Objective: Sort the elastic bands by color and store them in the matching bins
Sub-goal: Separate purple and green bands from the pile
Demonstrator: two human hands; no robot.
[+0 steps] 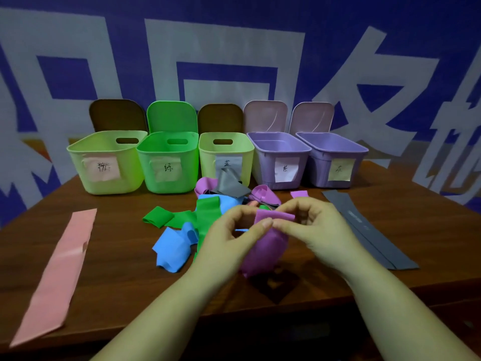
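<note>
Dim, even indoor light with a cool cast, soft shadow under the hands on the dark counter [125,259], faint sheen on the pink band [56,277], whole frame slightly soft, bin labels blurred, strong wide-angle bowing of wall lettering and counter edges, darkened corners

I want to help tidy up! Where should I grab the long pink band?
Pinch the pink band at its near end by the table edge, coming from the front. It lies flat and alone, so that end lifts easily.
</note>
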